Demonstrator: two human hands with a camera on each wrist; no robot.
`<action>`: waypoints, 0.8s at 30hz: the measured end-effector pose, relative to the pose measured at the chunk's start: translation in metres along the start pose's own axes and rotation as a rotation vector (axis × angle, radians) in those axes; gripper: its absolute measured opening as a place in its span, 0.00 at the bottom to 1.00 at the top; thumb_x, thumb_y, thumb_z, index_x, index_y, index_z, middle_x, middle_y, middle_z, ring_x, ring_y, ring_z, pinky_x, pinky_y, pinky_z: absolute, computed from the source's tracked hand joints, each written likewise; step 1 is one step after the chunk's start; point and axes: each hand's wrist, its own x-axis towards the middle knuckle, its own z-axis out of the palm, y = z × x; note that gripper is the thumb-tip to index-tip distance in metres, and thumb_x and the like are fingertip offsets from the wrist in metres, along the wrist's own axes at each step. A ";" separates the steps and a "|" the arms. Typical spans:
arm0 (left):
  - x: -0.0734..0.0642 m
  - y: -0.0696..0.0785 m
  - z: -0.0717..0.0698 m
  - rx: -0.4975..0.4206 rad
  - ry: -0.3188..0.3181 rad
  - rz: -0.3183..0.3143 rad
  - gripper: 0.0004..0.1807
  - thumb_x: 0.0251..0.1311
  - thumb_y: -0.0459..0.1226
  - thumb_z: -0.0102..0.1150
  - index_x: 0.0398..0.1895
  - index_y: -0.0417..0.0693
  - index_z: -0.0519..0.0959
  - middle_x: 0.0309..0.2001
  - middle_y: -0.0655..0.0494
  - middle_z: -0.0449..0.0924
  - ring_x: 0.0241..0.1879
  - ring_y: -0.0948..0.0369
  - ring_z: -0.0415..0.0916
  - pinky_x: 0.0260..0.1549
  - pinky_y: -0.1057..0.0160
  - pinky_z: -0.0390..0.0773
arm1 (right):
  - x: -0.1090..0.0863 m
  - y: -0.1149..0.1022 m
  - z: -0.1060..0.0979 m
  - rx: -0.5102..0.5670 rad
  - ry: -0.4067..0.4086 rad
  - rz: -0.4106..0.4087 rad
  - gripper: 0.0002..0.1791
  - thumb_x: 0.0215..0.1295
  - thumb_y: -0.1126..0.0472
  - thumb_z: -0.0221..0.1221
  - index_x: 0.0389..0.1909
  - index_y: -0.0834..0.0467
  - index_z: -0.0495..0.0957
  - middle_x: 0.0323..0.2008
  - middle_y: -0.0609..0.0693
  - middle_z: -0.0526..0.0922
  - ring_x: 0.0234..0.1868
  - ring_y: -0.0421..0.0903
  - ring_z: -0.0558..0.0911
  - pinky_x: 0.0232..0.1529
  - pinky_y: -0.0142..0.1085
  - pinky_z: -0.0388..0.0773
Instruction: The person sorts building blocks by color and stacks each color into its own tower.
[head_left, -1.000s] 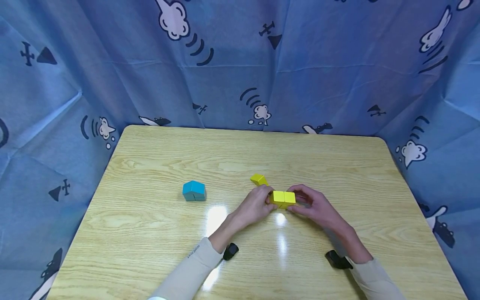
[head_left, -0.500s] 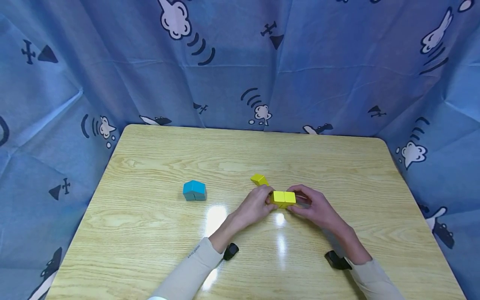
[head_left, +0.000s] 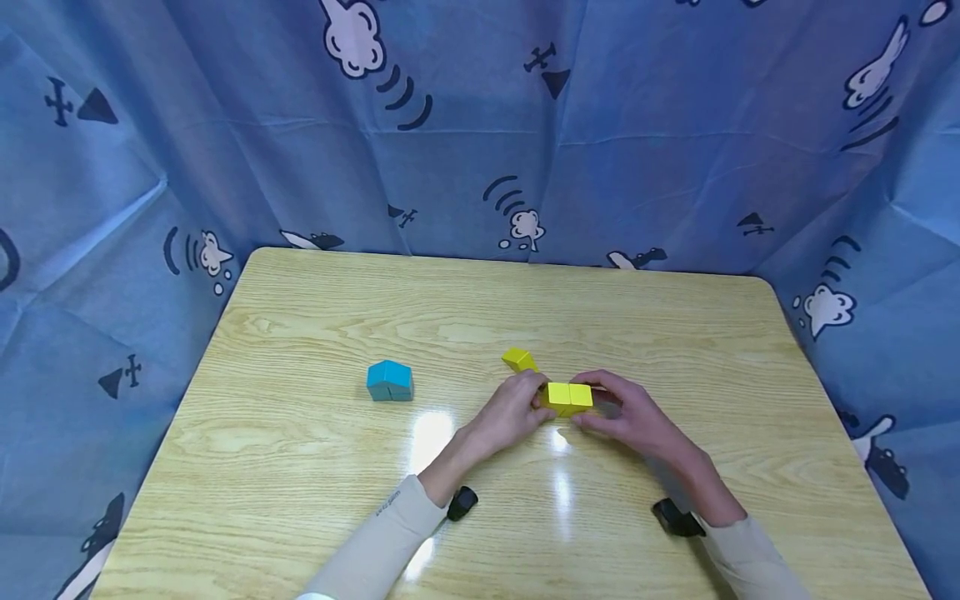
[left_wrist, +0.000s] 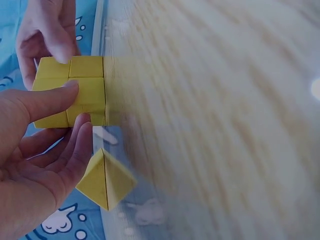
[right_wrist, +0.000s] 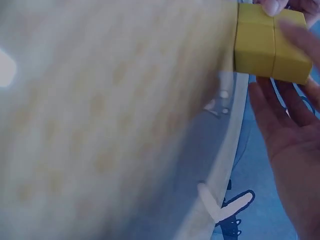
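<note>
A yellow block (head_left: 567,398), divided by seams into several cubes, stands on the table between two bare hands. My left hand (head_left: 513,410) pinches its left side; in the left wrist view the thumb presses the near face and the fingers lie behind. My right hand (head_left: 636,417) grips the right side, thumb in front and fingers at the back. The right thumb (right_wrist: 300,42) is blurred in the right wrist view. Behind the left hand lies a smaller yellow piece (head_left: 518,359), partly covered; a ridge and slanted faces show on this yellow piece (left_wrist: 106,181) in the left wrist view.
A blue block (head_left: 389,382) with a peaked outline and a seam stands to the left on the wood-grain table (head_left: 300,467). Patterned blue cloth (head_left: 450,125) hangs behind the table and at both sides. Black wrist cameras (head_left: 462,503) hang below both sleeves.
The right thumb and forefinger have slid slightly left along the yellow block. The left hand and the other pieces stay where they were.
</note>
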 end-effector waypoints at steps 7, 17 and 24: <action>0.000 -0.001 0.001 -0.009 -0.001 -0.009 0.16 0.59 0.30 0.73 0.48 0.33 0.81 0.34 0.53 0.75 0.33 0.64 0.71 0.31 0.74 0.73 | 0.005 -0.001 -0.014 -0.037 -0.006 0.027 0.20 0.71 0.61 0.65 0.62 0.55 0.76 0.58 0.53 0.81 0.59 0.52 0.80 0.62 0.55 0.74; 0.000 -0.002 0.001 0.000 -0.014 -0.012 0.19 0.60 0.30 0.73 0.52 0.31 0.80 0.34 0.52 0.76 0.32 0.65 0.71 0.31 0.75 0.73 | 0.031 0.001 -0.023 -0.052 -0.003 0.029 0.15 0.77 0.61 0.58 0.60 0.59 0.78 0.56 0.56 0.83 0.56 0.48 0.81 0.60 0.43 0.77; 0.000 -0.002 0.000 0.008 -0.007 -0.011 0.20 0.60 0.31 0.73 0.53 0.31 0.80 0.35 0.53 0.76 0.34 0.63 0.73 0.32 0.75 0.74 | 0.054 0.004 -0.025 -0.068 -0.065 0.025 0.16 0.77 0.59 0.59 0.59 0.64 0.78 0.55 0.56 0.83 0.55 0.49 0.81 0.59 0.52 0.77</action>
